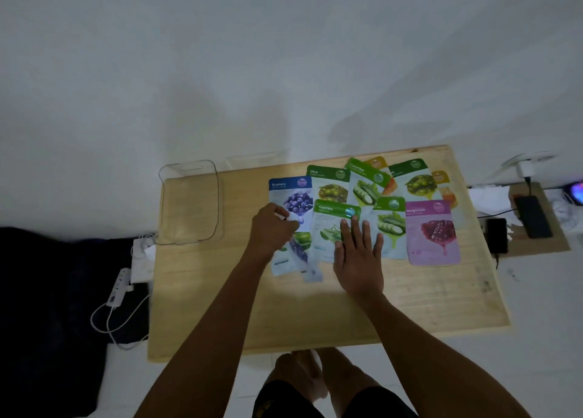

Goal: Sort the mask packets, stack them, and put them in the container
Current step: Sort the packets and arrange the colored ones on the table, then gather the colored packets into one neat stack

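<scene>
Several mask packets lie spread and overlapping on a low wooden table (315,316). A Blueberry packet (291,197) is at the left of the spread, and my left hand (273,231) is closed on its lower edge. My right hand (358,256) lies flat with fingers apart on an Aloe Vera packet (331,225). Behind and to the right are an Olive packet (329,184), a Cucumber packet (366,184) and a pink Pomegranate packet (432,231). Another blueberry packet (299,256) peeks out under my left wrist. A clear plastic container (189,203) stands at the table's far left, with nothing in it.
A white power strip (121,286) with cables lies on the floor to the left beside a dark cloth (47,291). To the right sit a black phone (497,234), a black power bank (533,215) on cardboard, and a charger. My knees are below the table's near edge.
</scene>
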